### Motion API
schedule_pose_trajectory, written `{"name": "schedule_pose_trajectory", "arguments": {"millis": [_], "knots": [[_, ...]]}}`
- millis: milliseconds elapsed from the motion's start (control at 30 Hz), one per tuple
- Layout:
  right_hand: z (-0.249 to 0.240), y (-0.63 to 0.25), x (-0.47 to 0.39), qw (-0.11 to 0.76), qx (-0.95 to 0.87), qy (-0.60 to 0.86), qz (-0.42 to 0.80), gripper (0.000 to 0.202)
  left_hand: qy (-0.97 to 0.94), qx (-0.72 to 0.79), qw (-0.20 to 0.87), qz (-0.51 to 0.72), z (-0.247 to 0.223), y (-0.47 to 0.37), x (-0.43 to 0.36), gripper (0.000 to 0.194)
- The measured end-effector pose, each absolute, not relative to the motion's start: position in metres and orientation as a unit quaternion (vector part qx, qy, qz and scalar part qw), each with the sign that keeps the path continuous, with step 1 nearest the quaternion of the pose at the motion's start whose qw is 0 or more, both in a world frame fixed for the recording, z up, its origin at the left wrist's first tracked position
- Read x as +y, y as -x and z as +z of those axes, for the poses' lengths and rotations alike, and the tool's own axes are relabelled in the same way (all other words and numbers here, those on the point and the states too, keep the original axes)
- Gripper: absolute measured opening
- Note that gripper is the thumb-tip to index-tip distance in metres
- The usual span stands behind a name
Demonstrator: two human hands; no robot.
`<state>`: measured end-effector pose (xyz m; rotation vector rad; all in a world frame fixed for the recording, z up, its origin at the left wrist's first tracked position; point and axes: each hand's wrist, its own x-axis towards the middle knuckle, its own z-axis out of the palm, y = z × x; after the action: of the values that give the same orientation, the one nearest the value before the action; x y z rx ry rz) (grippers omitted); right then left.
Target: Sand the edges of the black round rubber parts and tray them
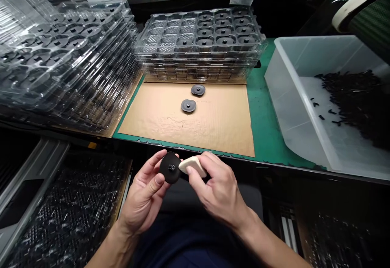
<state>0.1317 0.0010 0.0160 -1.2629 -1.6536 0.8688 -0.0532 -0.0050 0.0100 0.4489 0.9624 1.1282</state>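
My left hand [146,195] grips a round black disc [170,168] by its edge, thumb in front and fingers behind; a small hub stands at the disc's middle. A flat cream-coloured pad [193,166] is pinched between thumb and fingers of my right hand [221,189]. The pad's tip is at the disc's right edge; whether it touches, I cannot tell. Beyond my hands, two similar dark discs lie on a cardboard sheet [152,117]: a nearer disc [188,106] and a farther disc [198,90].
Stacked clear plastic trays [198,52] hold more discs behind the cardboard. A taller tray stack [100,69] rises at the left. On the right, a translucent bin [292,85] contains many small black parts [356,105]. The green table's front edge [183,148] lies just beyond my hands.
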Motion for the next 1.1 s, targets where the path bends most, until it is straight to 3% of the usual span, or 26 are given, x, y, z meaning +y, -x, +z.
{"name": "schedule_pose_trajectory", "arguments": {"millis": [133,267,400,700,800,900,1000,1100], "knots": [[0.02,-0.137,0.003,0.406,-0.703,0.443,0.381,0.024,-0.195,0.419,0.728,0.506,0.013,0.055,-0.005,0.045],[0.019,-0.143,0.005,0.403,-0.734,0.453,0.306,0.021,-0.188,0.418,0.759,0.462,0.013,0.06,-0.005,0.045],[0.018,-0.145,0.006,0.37,-0.781,0.429,0.262,0.023,-0.186,0.418,0.802,0.383,0.01,0.065,-0.004,0.04],[0.023,-0.15,0.007,0.335,-0.843,0.307,0.289,0.031,-0.136,0.37,0.875,0.282,-0.009,0.061,-0.012,0.039],[0.022,-0.149,0.007,0.349,-0.843,0.301,0.277,0.028,-0.117,0.375,0.863,0.318,-0.006,0.056,-0.012,0.032],[0.015,-0.145,0.004,0.379,-0.783,0.427,0.247,0.023,-0.124,0.413,0.795,0.426,0.0,0.051,-0.01,0.032],[0.011,-0.14,-0.001,0.36,-0.674,0.527,0.374,0.03,-0.178,0.457,0.723,0.487,0.001,0.046,-0.009,0.053],[0.019,-0.134,-0.003,0.342,-0.59,0.519,0.516,0.031,-0.232,0.468,0.694,0.496,0.001,0.041,-0.01,0.06]]}}
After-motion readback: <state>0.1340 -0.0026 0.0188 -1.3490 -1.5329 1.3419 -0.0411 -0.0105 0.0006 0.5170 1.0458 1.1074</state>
